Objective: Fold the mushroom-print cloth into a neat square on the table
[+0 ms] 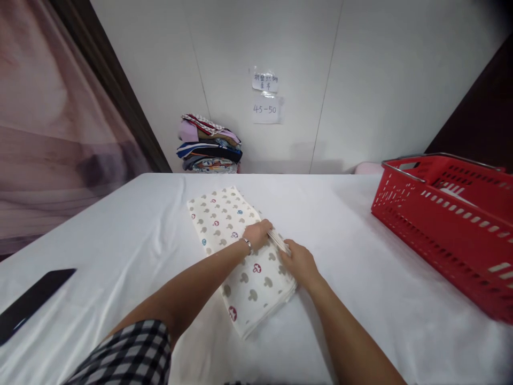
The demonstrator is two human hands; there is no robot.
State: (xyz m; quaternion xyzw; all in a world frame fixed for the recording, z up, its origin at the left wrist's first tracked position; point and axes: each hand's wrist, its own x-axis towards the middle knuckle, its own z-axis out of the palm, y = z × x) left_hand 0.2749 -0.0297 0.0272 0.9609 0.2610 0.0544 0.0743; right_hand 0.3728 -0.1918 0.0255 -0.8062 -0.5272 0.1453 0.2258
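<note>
A folded white cloth [216,214] printed with grey, red and blue mushrooms lies slantwise on the white-covered table. My left hand [257,235], with a bracelet at the wrist, is closed on the cloth's right edge near its middle. Just nearer to me, my right hand [300,262] grips the same edge, its thumb on top and its other fingers partly hidden. Between the two hands the stacked layers of the edge show. The cloth's near end rests on the table with several layers visible.
A red plastic basket [436,224] with metal handles stands at the right. A black flat object [32,305] lies at the left edge. Behind the table is a stack of folded fabrics [210,144] against the wall. Paper signs [267,109] hang above the table's white cover [336,214].
</note>
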